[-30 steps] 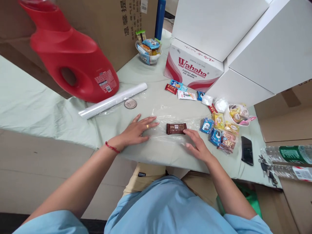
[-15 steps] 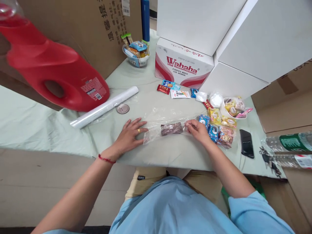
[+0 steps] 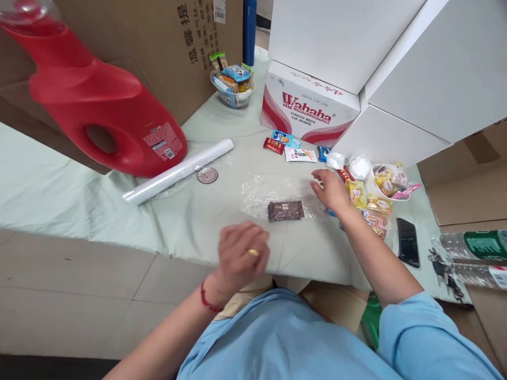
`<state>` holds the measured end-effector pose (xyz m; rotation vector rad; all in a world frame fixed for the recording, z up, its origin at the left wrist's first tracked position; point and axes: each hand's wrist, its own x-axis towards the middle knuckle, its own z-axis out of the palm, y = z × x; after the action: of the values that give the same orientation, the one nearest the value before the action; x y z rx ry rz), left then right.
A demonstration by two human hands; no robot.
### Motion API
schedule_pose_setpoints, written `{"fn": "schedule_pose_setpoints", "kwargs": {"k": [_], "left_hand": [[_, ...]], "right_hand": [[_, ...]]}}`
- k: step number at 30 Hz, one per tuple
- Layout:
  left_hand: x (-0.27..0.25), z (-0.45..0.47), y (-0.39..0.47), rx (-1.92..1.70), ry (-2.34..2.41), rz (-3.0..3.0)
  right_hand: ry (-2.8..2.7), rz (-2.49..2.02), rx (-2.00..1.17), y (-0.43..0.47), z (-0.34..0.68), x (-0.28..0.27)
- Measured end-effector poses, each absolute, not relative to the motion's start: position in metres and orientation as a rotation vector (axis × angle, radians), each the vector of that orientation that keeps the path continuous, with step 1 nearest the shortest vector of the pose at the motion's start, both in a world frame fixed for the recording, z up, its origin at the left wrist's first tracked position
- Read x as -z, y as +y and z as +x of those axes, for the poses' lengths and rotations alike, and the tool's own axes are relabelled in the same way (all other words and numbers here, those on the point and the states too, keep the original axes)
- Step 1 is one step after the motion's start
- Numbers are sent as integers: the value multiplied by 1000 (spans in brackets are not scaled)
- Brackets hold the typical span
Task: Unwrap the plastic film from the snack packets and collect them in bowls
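A brown wrapped snack bar (image 3: 285, 210) lies flat on the cloth, partly on a crumpled sheet of clear plastic film (image 3: 257, 192). My left hand (image 3: 243, 250) hovers at the table's front edge, below and left of the bar. Its fingers are curled in, slightly blurred, and nothing shows in them. To the right of the bar is my right hand (image 3: 332, 191), thumb and index finger apart, holding nothing. It covers part of the blue snack packets. Yellow snack packets (image 3: 357, 194) lie beside its wrist.
A roll of plastic film (image 3: 178, 171) and a round metal disc (image 3: 207, 175) lie left, by a red jug (image 3: 114, 111). Behind stand a snack bowl (image 3: 233, 97) and a Wahaha carton (image 3: 309, 113). At right are a white cup (image 3: 370, 184), phone (image 3: 407, 241), keys (image 3: 446, 272) and bottles (image 3: 471, 244).
Both hands have let go of the plastic film. My left hand has drawn back toward the front edge and curled; my right hand has moved up and right, its fingers parting. The view has shifted slightly.
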<state>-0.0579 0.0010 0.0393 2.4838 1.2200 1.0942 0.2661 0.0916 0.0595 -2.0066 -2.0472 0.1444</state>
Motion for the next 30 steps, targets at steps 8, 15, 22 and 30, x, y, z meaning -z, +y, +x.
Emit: {"fn": "schedule_pose_setpoints", "kwargs": {"k": [8, 15, 22, 30], "left_hand": [[-11, 11, 46, -621, 1305, 2474], [7, 10, 47, -675, 1362, 2513], [11, 10, 52, -726, 1367, 2411], [22, -20, 71, -1214, 1605, 1585]], "right_hand": [[-2344, -2102, -454, 150, 204, -48], [-2251, -2069, -631, 148, 200, -63], [-2524, -1498, -566, 72, 207, -67], [-2629, -1575, -254, 23, 211, -20]]}}
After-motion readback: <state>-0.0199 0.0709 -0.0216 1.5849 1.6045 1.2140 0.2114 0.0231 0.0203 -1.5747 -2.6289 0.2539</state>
